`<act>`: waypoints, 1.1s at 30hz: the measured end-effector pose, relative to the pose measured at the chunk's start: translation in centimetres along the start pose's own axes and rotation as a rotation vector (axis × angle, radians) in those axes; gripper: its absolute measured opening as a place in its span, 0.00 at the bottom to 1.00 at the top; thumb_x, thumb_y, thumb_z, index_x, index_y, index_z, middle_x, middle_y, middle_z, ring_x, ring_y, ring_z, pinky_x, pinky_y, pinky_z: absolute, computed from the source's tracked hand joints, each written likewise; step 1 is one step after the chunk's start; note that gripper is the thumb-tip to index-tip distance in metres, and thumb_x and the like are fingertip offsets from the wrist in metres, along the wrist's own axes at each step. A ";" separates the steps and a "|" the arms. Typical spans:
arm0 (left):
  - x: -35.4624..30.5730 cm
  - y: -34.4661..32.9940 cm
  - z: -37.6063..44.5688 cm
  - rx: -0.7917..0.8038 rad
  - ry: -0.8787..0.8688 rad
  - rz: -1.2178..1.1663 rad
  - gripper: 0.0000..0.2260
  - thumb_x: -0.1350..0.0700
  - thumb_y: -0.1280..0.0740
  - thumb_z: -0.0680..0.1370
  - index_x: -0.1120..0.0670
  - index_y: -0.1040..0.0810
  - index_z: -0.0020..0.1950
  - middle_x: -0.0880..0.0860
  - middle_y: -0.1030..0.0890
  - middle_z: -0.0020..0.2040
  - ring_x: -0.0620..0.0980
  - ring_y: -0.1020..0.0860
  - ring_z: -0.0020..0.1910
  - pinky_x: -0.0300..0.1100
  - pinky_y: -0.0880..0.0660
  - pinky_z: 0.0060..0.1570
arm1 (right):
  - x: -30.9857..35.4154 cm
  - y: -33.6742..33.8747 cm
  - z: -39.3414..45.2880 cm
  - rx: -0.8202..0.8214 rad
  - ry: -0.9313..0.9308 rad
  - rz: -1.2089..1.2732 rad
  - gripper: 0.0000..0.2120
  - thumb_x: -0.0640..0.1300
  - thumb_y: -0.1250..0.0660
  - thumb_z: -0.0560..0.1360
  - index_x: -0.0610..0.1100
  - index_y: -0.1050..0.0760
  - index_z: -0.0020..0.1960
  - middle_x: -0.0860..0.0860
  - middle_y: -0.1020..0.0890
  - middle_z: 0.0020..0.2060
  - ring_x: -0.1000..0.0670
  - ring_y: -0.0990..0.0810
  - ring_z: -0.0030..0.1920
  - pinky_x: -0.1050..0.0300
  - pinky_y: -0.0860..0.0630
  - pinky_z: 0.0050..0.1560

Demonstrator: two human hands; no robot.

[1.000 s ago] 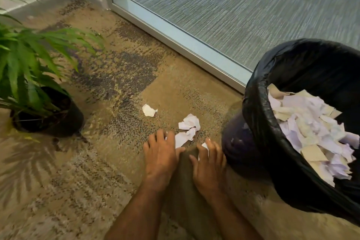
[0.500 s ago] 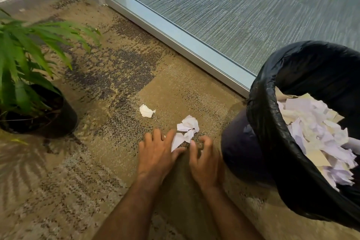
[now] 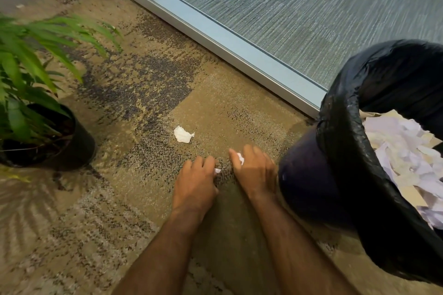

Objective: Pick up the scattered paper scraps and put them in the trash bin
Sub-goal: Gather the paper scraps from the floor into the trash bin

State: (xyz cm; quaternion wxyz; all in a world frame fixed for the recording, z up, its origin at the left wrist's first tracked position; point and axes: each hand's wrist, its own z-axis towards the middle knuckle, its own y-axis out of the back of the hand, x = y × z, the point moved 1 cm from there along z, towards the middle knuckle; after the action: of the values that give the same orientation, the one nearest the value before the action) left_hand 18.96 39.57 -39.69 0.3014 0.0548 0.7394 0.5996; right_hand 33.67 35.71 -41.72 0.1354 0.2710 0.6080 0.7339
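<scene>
Both hands are working low on the carpet (image 3: 239, 108), just in front of the trash bin (image 3: 340, 151). Left hand (image 3: 195, 184) is curling its fingers (image 3: 203, 163) down w/ a small white bit of paper (image 3: 217, 170) showing at the fingertips, so it is gripping a scrap. Right hand (image 3: 256, 170) is closing too, fingers bunched round a crumpled white scrap (image 3: 240, 157) peeking out btwn thumb and forefinger.

One more paper scrap (image 3: 183, 134) is lying loose on the carpet, near but apart from the left hand, further toward the glass door frame (image 3: 215, 38). No other loose bits are showing on the floor in this view.

The bin, lined w/ a black bag, is standing just beside the right hand and is tilting toward the camera; it is already holding a heap of torn white and tan paper (image 3: 402, 146). A potted plant (image 3: 36, 93) is sitting well apart at the left.

Step in hand, as I judge it: finishing the gather of the pile, both hands loaded. Task is looking nearly done. Next move is calling for lifting both hands up & over the bag's rim at the right, w/o knocking the bin, then dropping the scraps in. After that, reaching forward-left for the lone scrap. It is light and crumpled, so a pinch should do.
</scene>
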 end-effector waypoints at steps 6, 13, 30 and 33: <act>2.3 1.8 0.6 -0.098 0.386 -0.675 0.09 0.61 0.34 0.80 0.48 0.30 0.54 0.49 0.23 0.46 0.46 0.21 0.42 0.36 0.26 0.33 | -0.8 -0.5 -0.3 -0.178 -0.024 0.071 0.04 0.40 0.33 0.77 0.45 0.28 0.45 0.52 0.27 0.35 0.53 0.30 0.30 0.59 0.31 0.28; 4.7 3.9 3.8 -0.344 0.804 -0.961 0.15 0.69 0.44 0.79 0.53 0.25 0.40 0.51 0.23 0.39 0.45 0.31 0.31 0.38 0.34 0.29 | -1.0 -0.3 -0.3 -0.186 -0.039 0.138 0.04 0.43 0.37 0.79 0.47 0.24 0.49 0.53 0.26 0.26 0.52 0.31 0.26 0.55 0.26 0.32; 6.4 2.8 9.0 0.019 0.161 0.262 0.22 0.37 0.53 0.81 0.52 0.31 0.51 0.52 0.25 0.37 0.48 0.24 0.29 0.44 0.21 0.29 | -0.6 -0.7 0.0 -0.079 0.056 -0.030 0.21 0.61 0.39 0.78 0.50 0.35 0.32 0.56 0.34 0.24 0.53 0.34 0.24 0.60 0.37 0.32; 6.1 3.1 8.5 0.087 0.182 0.153 0.18 0.44 0.50 0.84 0.54 0.27 0.50 0.52 0.23 0.36 0.47 0.22 0.31 0.44 0.20 0.33 | -0.4 -0.5 0.0 -0.040 0.062 -0.086 0.20 0.59 0.39 0.79 0.49 0.32 0.32 0.55 0.34 0.24 0.53 0.34 0.24 0.60 0.36 0.32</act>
State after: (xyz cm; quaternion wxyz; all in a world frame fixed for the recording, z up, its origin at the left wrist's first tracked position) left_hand 17.44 50.41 -39.98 0.1838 0.0695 0.7825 0.5908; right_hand 33.94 35.61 -42.33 0.1533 0.2192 0.6083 0.7473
